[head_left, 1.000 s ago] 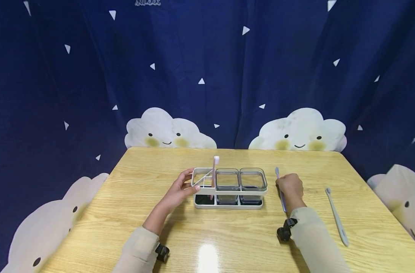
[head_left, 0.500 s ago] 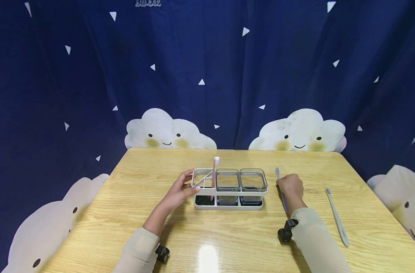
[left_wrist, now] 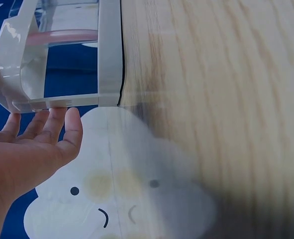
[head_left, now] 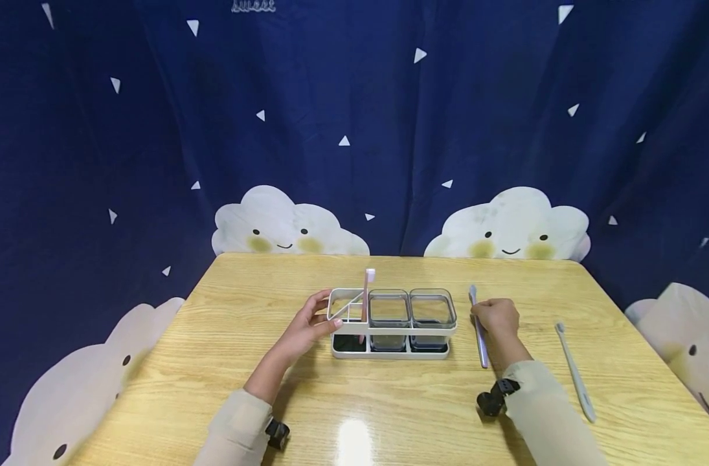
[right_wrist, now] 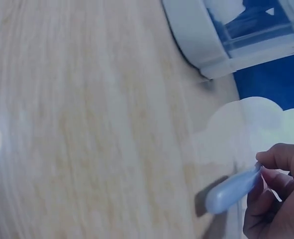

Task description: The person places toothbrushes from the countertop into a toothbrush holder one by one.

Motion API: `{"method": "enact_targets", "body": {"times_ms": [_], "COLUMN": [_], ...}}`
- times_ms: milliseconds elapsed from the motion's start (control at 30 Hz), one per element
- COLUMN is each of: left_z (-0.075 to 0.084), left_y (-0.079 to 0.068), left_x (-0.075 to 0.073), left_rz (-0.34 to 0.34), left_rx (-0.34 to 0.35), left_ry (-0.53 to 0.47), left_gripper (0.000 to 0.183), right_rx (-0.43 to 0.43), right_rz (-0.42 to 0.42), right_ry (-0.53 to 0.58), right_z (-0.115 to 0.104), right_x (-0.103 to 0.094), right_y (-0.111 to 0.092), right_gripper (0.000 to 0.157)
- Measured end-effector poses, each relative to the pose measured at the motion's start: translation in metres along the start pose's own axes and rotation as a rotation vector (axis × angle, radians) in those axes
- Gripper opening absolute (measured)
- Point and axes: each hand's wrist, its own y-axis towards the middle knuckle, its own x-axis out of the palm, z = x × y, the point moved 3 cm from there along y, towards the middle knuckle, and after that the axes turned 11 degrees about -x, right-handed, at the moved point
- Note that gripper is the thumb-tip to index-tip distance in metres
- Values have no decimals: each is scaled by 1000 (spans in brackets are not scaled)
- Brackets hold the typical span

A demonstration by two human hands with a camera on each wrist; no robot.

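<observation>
My left hand [head_left: 304,330] grips the left end of a white toothbrush holder [head_left: 412,329], thumb at the front and fingers round the side. In the left wrist view its fingertips [left_wrist: 73,122] touch the frame's side bar. A pink toothbrush [head_left: 364,294] stands upright in a slot of the holder, and two clear cups [head_left: 388,307] fill its other bays. To the right, my right hand [head_left: 498,318] pinches a purple-blue toothbrush [head_left: 480,343] by the handle between thumb and fingers. In the right wrist view the handle's rounded end [right_wrist: 226,196] points out of the grip, close over the table.
A grey toothbrush [head_left: 574,372] lies on the wooden table [head_left: 389,414] at the right, beside my right forearm. A dark blue curtain [head_left: 354,97] with smiling clouds hangs behind the table's far edge.
The purple-blue toothbrush has tilted slightly in my right hand, its handle end showing more. My right wrist has shifted a little to the right. The left hand stays on the holder.
</observation>
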Motion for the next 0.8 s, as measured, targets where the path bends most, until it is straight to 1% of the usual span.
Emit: {"method": "enact_targets", "body": {"times_ms": [167, 300, 400, 533, 800], "left_z": [0, 15, 26, 27, 24], "left_y": [0, -10, -17, -17, -17], "left_x": [-1, 2, 5, 5, 6], "left_rz": [-12, -21, -19, -15, -38], "left_rx": [-20, -28, -24, -19, -22], "left_ry": [-7, 7, 22, 29, 26], "left_gripper": [66, 66, 66, 66, 66], "right_rx": [-6, 1, 27, 46, 24], "right_rz": [27, 42, 52, 69, 121], "right_ry": [56, 92, 138, 205, 298], "right_z": [-5, -8, -9, -13, -22], "right_x": [-9, -14, -17, -20, -27], "right_y": [-3, -4, -3, -3, -10], "right_gripper": [24, 24, 23, 24, 20]}}
